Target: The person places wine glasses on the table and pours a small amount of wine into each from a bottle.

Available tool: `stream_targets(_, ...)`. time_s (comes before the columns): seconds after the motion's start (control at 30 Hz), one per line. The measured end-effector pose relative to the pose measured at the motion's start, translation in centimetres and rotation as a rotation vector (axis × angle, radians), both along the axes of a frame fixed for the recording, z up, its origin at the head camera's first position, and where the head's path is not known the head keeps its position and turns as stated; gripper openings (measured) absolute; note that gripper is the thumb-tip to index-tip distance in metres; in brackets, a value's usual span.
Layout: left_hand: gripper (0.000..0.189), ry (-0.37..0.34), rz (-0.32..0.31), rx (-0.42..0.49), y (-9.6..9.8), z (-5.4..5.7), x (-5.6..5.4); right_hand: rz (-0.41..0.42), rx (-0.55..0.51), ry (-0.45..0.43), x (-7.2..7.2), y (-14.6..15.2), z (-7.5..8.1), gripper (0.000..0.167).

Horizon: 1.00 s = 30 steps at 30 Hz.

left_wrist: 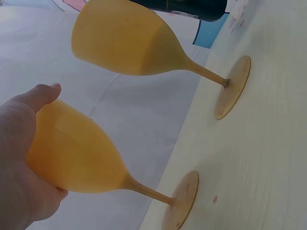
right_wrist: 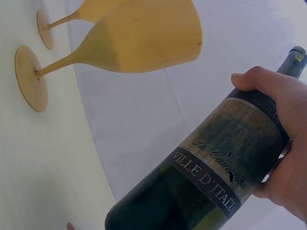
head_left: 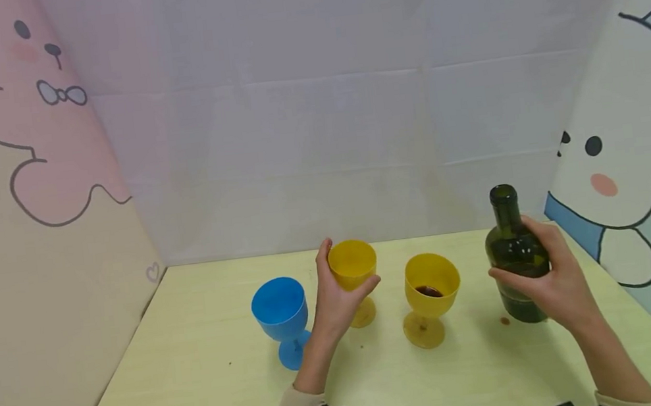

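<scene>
My left hand (head_left: pixel 338 297) grips the bowl of a yellow goblet (head_left: pixel 353 259), thumb on one side and fingers on the other. Its foot appears to stand on the table in the left wrist view. To its right, a second yellow goblet (head_left: pixel 431 278) stands upright with a little dark liquid inside. At the left, near my left forearm, is a blue goblet (head_left: pixel 280 310). My right hand (head_left: pixel 556 278) holds a dark green wine bottle (head_left: pixel 511 246) around its upper body, slightly tilted. A label (right_wrist: pixel 225 148) shows in the right wrist view. Whether the bottle's base touches the table I cannot tell.
All of this is on a pale yellow table (head_left: pixel 202 388). Small reddish-brown spots (head_left: pixel 505 321) mark its surface. A whitish cloth backdrop (head_left: pixel 294 133) rises behind the far edge, with cartoon-printed panels (head_left: pixel 72 289) at both sides.
</scene>
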<state>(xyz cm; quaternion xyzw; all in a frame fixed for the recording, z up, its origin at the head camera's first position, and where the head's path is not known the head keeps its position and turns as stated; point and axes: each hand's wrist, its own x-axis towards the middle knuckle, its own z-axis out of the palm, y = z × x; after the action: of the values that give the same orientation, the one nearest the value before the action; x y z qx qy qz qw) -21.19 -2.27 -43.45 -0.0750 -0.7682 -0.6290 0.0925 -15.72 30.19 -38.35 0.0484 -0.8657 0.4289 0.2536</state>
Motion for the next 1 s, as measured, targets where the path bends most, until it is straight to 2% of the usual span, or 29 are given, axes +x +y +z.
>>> stream_targets(0.17, 0.106, -0.031, 0.031, 0.010, 0.10, -0.19, -0.28, 0.004, -0.009, -0.003, -0.06, 0.00, -0.04, 0.093)
stream_targets(0.37, 0.099, -0.067, 0.057, 0.011, 0.24, -0.39, -0.38, 0.000, -0.002, -0.003, -0.06, 0.00, -0.08, 0.093)
stream_targets(0.67, 0.095, -0.041, 0.063, 0.008, 0.46, -0.71, -0.28, 0.001, -0.004, 0.027, -0.03, 0.13, -0.03, 0.093)
stream_targets(1.0, 0.095, -0.026, 0.073, -0.014, 0.51, -0.78, -0.39, 0.001, -0.002, 0.020, -0.12, 0.26, -0.22, 0.094)
